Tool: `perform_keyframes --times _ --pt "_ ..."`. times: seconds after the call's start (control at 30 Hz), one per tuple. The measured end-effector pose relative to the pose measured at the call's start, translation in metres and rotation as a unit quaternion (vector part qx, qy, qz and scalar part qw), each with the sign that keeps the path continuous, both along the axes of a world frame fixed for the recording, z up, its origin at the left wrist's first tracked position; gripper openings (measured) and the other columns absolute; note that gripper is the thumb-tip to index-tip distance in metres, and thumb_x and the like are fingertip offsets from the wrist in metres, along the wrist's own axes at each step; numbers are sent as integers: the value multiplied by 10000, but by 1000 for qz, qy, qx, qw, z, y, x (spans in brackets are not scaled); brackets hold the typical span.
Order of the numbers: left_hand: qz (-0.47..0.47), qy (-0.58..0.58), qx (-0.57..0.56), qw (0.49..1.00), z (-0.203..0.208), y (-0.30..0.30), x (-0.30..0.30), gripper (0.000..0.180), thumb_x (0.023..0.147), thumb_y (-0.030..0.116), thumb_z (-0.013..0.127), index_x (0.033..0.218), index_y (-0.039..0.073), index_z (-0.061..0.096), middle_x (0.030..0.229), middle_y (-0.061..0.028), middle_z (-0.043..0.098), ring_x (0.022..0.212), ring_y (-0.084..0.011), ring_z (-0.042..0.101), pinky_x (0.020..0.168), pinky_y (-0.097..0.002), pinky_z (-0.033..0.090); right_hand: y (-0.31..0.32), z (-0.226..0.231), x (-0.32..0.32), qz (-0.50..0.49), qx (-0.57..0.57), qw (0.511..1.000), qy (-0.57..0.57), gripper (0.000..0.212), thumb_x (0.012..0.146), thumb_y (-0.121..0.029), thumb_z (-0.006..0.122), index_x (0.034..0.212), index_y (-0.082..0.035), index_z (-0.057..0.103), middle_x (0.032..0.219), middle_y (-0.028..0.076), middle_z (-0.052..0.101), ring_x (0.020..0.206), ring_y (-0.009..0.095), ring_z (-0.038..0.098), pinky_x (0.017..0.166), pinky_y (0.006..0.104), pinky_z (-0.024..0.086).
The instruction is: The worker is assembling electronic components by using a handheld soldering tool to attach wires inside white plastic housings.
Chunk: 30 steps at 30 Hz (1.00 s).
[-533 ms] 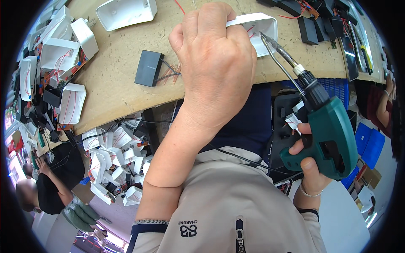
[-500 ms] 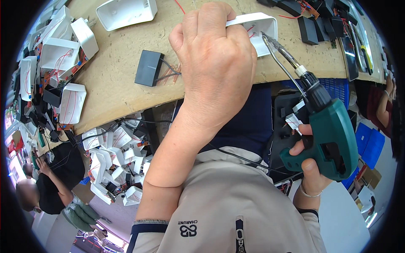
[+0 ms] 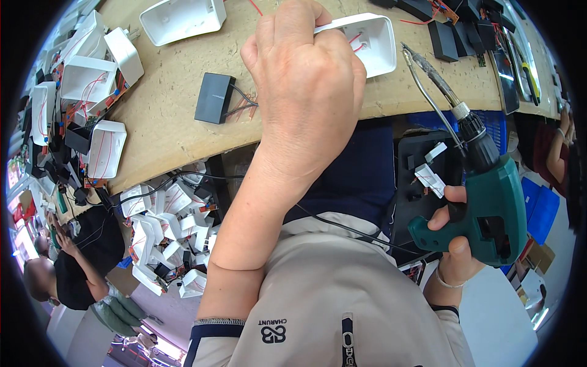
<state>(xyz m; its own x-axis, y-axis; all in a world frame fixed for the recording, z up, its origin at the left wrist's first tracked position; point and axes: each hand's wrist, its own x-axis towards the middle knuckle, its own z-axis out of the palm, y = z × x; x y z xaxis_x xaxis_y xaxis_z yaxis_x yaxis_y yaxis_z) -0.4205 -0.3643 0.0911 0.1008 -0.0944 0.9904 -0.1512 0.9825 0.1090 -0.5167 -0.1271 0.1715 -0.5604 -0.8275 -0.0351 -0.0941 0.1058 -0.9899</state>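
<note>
My left hand [image 3: 309,92] is closed on the edge of a white plastic housing [image 3: 380,52] at the far side of the table; its fingertips are hidden behind the hand. Short red wires [image 3: 358,44] show inside the housing. My right hand [image 3: 461,257] grips a green soldering gun [image 3: 504,202] with a thin metal feed tube beside its tip. That tip points up and left, a little right of the housing and apart from it. A black box [image 3: 214,98] with two dark leads lies on the table left of my left hand.
Another white housing [image 3: 183,21] lies at the far left, near a heap of wired white housings [image 3: 88,79]. Below the table edge sits a pile of white housings [image 3: 165,226]. Black cases [image 3: 443,41] stand far right. A co-worker [image 3: 79,263] is at lower left.
The soldering gun has moved right and slightly nearer, drawing its tip away from the white housing. My left hand has shifted slightly left with the housing.
</note>
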Motion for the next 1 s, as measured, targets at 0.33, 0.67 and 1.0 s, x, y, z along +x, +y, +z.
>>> perform_keyframes --times 0.33,0.67,1.0 --pt "25 -290 407 866 61 37 31 93 628 3 596 706 -37 566 780 -166 514 686 -320 508 601 -383 408 4 -4 -5 12 -37 999 27 677 714 -331 703 1174 56 391 1002 239 560 654 184 616 555 235 504" --pt "27 -365 429 826 54 28 29 63 645 21 587 668 -36 579 806 -162 506 770 -321 502 675 -380 402 6 -6 -7 7 -40 998 41 681 732 -336 684 1180 72 373 991 243 558 638 175 605 552 241 503" --pt "45 -438 367 820 71 33 32 80 671 -1 541 699 -74 525 819 -182 486 766 -343 473 703 -390 391 7 -6 -10 14 -38 999 27 688 743 -322 671 1197 78 345 1009 255 542 652 185 607 649 355 531"
